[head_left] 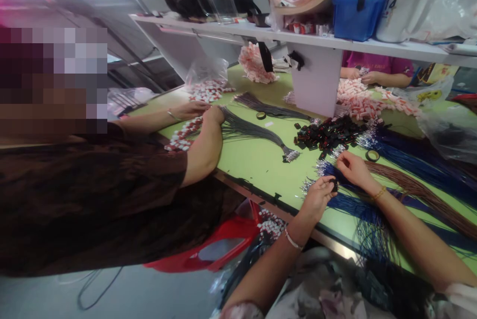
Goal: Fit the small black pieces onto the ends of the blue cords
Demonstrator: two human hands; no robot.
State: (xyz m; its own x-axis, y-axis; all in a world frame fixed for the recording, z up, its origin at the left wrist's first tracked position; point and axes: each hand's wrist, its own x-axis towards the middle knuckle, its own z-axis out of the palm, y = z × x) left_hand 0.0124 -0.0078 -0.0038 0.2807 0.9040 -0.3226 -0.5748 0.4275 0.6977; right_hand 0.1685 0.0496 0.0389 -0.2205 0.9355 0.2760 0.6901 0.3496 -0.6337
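My left hand (317, 199) is closed, pinching a small black connector housing (334, 186) between thumb and fingers at the table's near edge. Just beyond it, my right hand (356, 172) has its fingertips drawn together at the silver-tipped ends of a brown wire bundle (406, 180); what they pinch is too small to make out. Blue wires (348, 204) with metal terminals lie beneath and beside both hands. A heap of black connector housings (328, 134) sits just past my right hand.
A co-worker's arms (204, 145) reach over the green table (257, 167) at left, near grey wires (257, 132) and red-and-white connectors (182, 135). Black tape rolls (372, 155) lie about. A shelf (238, 28) with a blue bin (358, 18) spans the back; another person sits behind it.
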